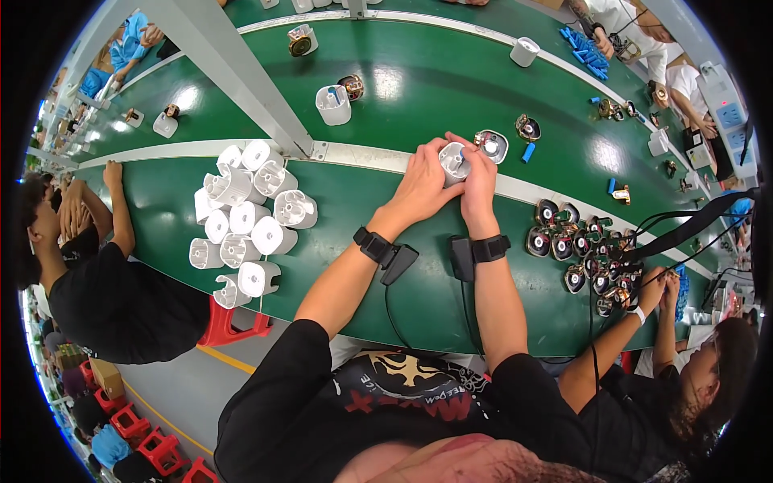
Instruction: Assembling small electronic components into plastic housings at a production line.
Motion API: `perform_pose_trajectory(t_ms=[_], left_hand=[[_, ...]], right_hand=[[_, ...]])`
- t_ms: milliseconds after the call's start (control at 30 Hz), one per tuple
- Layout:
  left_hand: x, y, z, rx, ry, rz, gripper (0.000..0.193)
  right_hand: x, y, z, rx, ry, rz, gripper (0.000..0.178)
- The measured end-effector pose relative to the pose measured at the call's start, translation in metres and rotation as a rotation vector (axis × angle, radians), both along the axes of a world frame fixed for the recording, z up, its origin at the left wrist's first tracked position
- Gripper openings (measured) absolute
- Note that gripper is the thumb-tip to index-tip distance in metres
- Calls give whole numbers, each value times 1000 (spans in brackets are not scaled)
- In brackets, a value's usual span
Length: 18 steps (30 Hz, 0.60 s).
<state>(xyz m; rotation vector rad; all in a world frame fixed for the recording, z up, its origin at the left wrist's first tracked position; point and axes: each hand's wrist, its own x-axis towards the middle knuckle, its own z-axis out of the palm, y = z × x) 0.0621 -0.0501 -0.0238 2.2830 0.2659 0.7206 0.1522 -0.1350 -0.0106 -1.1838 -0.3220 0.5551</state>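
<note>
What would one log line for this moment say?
left hand: grips white plastic housing | right hand: on housing too | above: green belt | left: white housing pile | right: round metal parts

Bare green belt is left open beneath the forearms; passage is blocked leftward by white housings and rightward by motors.

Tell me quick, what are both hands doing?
Left hand: closed around the white plastic housing.
Right hand: closed, gripping the same housing.
</note>
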Motion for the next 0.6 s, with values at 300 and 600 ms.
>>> perform_pose_trajectory(t_ms=[300, 600], left_hand=[[-5, 2, 3, -110, 47, -85, 70], [15, 16, -4, -1152, -466, -127, 58]], right_hand=[[6, -6, 0, 48, 97, 88, 32], [0, 0, -12, 70, 42, 103, 26]])
